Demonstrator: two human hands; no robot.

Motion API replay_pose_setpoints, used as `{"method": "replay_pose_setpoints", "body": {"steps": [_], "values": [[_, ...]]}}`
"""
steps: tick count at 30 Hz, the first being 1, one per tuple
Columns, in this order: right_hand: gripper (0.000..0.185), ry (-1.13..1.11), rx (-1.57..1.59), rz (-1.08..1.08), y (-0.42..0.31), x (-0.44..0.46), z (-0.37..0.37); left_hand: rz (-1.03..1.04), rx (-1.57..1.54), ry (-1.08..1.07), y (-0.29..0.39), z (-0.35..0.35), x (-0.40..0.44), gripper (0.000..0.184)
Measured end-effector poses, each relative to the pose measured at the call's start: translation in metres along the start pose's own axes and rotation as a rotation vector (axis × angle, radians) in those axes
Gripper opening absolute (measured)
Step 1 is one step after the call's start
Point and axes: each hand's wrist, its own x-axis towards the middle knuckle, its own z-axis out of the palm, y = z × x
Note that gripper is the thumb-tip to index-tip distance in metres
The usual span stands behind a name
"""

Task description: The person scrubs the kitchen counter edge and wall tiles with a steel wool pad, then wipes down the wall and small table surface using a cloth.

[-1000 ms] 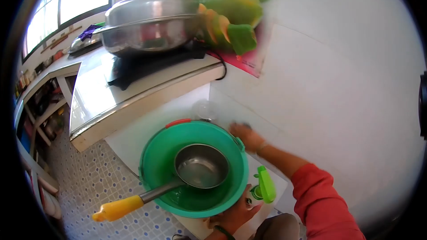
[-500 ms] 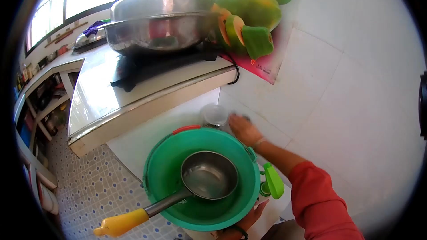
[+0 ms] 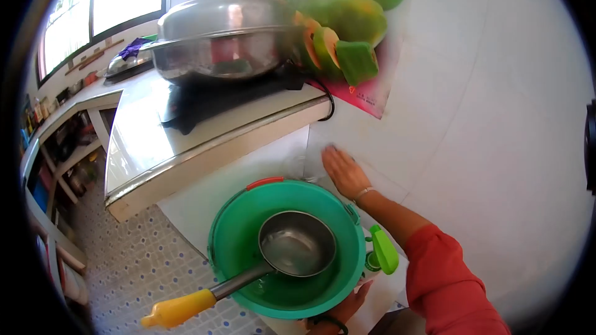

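Observation:
A green bucket (image 3: 226, 226) stands low in the middle, and a metal dipper (image 3: 297, 243) with a yellow-ended handle (image 3: 180, 308) lies across its inside. My right hand (image 3: 346, 172) is beyond the bucket's far right rim, fingers stretched out near the white tiled surface, holding nothing visible. Just left of its fingertips is a blurred clear container (image 3: 302, 166). My left hand (image 3: 351, 305) is at the bucket's near right outer side and seems closed against it, with most fingers hidden. Beside that hand stands a spray bottle with a bright green trigger head (image 3: 385, 250).
A tiled counter (image 3: 133, 149) carries a large lidded metal pot (image 3: 230, 37) on a black cooker (image 3: 230, 99). Green papayas (image 3: 347, 15), one cut, lie right of it on a pink sheet (image 3: 372, 102). A black cord (image 3: 331, 108) hangs over the counter's edge.
My right hand has moved slightly up and its fingers now lie straighter. The clear container looks fainter. The view has shifted slightly; the dipper stays in the bucket.

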Motion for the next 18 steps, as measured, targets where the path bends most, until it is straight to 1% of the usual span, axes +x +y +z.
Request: {"method": "replay_pose_setpoints", "body": {"steps": [1, 2, 3, 4, 5, 6, 8, 9, 10, 11, 13, 14, 15, 16, 17, 18], "values": [[0.038, -0.119, 0.135, -0.004, -0.002, -0.021, 0.008, 0.011, 0.002, 0.017, -0.001, -0.001, 0.001, 0.054], [0.037, -0.353, 0.042, -0.133, -0.007, -0.041, -0.015, 0.017, -0.071, 0.032, -0.003, 0.005, -0.004, 0.060], [0.037, -0.581, -0.049, -0.259, -0.012, -0.053, -0.041, 0.028, -0.082, 0.033, 0.001, 0.002, -0.004, 0.060], [0.037, -0.583, -0.061, -0.263, -0.007, -0.067, -0.038, -0.082, -0.128, -0.061, 0.004, -0.001, -0.004, 0.058], [0.038, -0.371, -0.078, -0.263, 0.003, -0.081, -0.031, -0.196, -0.175, -0.153, 0.008, -0.003, -0.004, 0.056], [0.038, -0.162, -0.089, -0.257, 0.009, -0.092, -0.027, -0.198, -0.186, -0.151, 0.009, -0.001, -0.004, 0.056], [0.039, 0.048, 0.146, 0.019, 0.042, -0.049, -0.073, -0.136, -0.110, -0.006, 0.009, 0.007, -0.011, 0.050], [0.040, 0.122, -0.018, 0.027, 0.064, -0.019, -0.111, -0.130, -0.117, 0.033, 0.009, 0.010, -0.011, 0.047], [0.041, 0.202, -0.185, 0.035, 0.079, 0.000, -0.139, -0.130, -0.116, 0.028, 0.011, 0.011, -0.014, 0.047], [0.041, 0.208, -0.183, 0.042, 0.079, 0.001, -0.145, -0.126, -0.088, 0.011, 0.010, 0.009, -0.015, 0.048], [0.042, 0.169, -0.299, 0.102, 0.081, 0.007, -0.155, -0.115, -0.052, 0.010, 0.009, 0.004, -0.013, 0.048], [0.043, 0.085, -0.125, 0.122, 0.071, -0.015, -0.134, -0.108, -0.085, -0.002, 0.009, 0.000, -0.014, 0.048], [0.044, 0.002, 0.046, 0.139, 0.051, -0.055, -0.093, -0.099, -0.119, -0.012, 0.008, -0.002, -0.013, 0.048], [0.047, -0.070, 0.267, 0.100, 0.028, -0.105, -0.055, -0.097, -0.123, -0.004, 0.008, -0.002, -0.012, 0.048], [0.049, -0.510, 0.463, 0.181, -0.003, -0.125, -0.080, -0.126, -0.151, -0.050, 0.007, 0.000, -0.011, 0.050], [0.049, -0.524, 0.694, 0.320, -0.011, -0.141, -0.091, -0.153, -0.175, -0.101, 0.006, -0.001, -0.012, 0.053]]}}
